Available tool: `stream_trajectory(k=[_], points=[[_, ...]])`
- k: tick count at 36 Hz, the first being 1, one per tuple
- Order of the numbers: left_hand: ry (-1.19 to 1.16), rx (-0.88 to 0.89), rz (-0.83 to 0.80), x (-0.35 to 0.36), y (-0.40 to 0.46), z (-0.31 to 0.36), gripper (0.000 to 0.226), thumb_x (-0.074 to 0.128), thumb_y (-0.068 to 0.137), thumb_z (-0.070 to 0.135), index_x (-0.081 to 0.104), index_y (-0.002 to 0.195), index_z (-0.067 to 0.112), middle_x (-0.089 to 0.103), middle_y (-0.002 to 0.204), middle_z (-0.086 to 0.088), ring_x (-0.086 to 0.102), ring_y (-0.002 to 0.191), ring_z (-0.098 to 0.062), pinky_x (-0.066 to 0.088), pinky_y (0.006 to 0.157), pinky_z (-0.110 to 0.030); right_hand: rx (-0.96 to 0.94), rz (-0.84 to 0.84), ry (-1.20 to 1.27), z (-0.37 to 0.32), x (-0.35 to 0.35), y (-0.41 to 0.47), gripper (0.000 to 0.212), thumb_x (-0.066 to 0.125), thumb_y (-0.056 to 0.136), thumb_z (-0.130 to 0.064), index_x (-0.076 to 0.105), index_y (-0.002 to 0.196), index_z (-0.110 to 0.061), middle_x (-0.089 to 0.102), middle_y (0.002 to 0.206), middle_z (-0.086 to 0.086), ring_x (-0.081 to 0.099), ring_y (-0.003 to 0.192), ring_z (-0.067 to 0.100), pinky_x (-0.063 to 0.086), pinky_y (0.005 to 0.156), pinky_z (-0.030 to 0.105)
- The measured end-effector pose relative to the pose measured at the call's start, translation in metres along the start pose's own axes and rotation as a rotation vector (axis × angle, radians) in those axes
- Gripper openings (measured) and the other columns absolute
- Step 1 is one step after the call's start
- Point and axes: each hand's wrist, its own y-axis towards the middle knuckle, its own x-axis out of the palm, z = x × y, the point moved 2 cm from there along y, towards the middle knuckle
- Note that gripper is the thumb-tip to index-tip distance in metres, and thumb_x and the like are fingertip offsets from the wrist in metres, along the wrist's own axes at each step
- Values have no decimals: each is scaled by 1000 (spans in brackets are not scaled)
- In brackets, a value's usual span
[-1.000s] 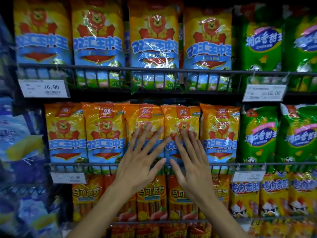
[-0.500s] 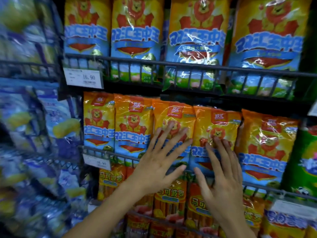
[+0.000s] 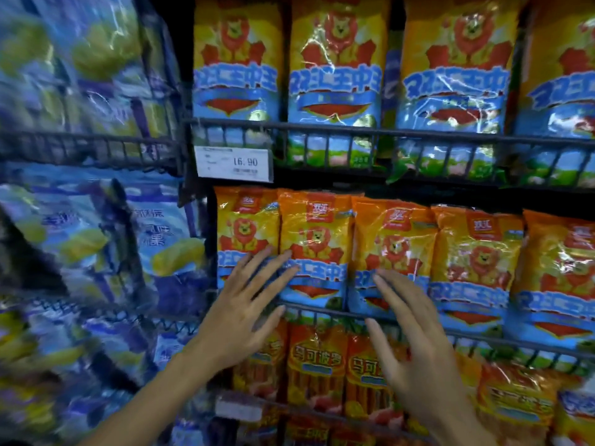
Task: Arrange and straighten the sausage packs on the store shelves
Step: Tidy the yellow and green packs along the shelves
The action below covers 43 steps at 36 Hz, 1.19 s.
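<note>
Both my hands are flat with fingers spread, gripping nothing. Left hand [image 3: 240, 312] is on the second lion sausage pack [image 3: 314, 249] of the middle shelf [image 3: 483, 336], right hand [image 3: 415, 342] on the third pack [image 3: 391, 252] beside it.

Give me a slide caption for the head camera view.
Both hands, left and right, spread open against lion sausage packs on the middle shelf.
</note>
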Motion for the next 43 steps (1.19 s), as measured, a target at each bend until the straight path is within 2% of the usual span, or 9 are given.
stream_trajectory(k=[4,11,16,19,23,27,32,37,43], points=[[2,53,-23,1,-1,-9,60,42,107,41,25,161,21,15,170,1,11,158,-27,8,128,-49,60,-10,-101,-23,31,17,72,51,101,-46,18,161,-26,11,168,-15,10,155,9,7,125,22],[-9,58,-53,2,-1,-10,69,48,104,45,20,162,21,10,171,1,6,158,-25,9,127,-50,159,-39,-246,-40,51,19,74,40,102,-54,16,161,-17,6,170,-4,3,157,19,16,125,49],[-157,27,36,1,-6,-18,58,50,105,35,34,158,20,21,168,0,14,157,-25,18,126,-51,239,16,-182,-52,46,23,72,41,102,-57,18,161,-24,11,167,-15,6,155,8,14,126,31],[-143,-22,51,-3,-5,-23,57,48,104,36,35,157,20,21,168,0,14,157,-26,21,124,-54,312,-26,-156,-62,46,25,81,35,97,-70,7,162,-30,11,158,-26,-4,148,-5,6,119,18],[-67,-10,-28,-10,3,-21,64,47,105,40,21,162,25,9,171,1,5,158,-26,11,126,-52,357,-89,-150,-69,64,30,93,29,89,-82,-10,159,-36,-9,165,-19,-23,141,-8,0,114,24],[79,-70,-77,-10,4,-24,68,37,105,52,11,163,28,1,172,0,-1,158,-25,6,126,-48,359,-48,-8,-81,77,31,88,40,85,-83,0,157,-51,-21,163,-25,-27,143,-5,3,114,33],[85,-77,-96,-9,2,-24,68,38,105,51,12,163,28,2,172,-1,0,158,-26,7,126,-49,300,-49,26,-68,69,28,83,48,90,-73,5,157,-51,-11,163,-30,-14,148,-4,9,115,30],[16,-35,-34,-13,10,-26,64,41,104,48,22,162,28,8,171,1,3,158,-26,7,126,-52,213,66,-10,-60,56,38,78,60,95,-52,22,160,-31,20,162,-9,15,152,9,14,118,17],[55,-25,-9,-25,46,-25,67,42,106,46,16,163,23,6,171,0,1,158,-25,7,126,-55,-62,152,-161,-57,47,85,58,62,99,-36,46,149,-11,40,156,3,24,152,20,24,124,42]])
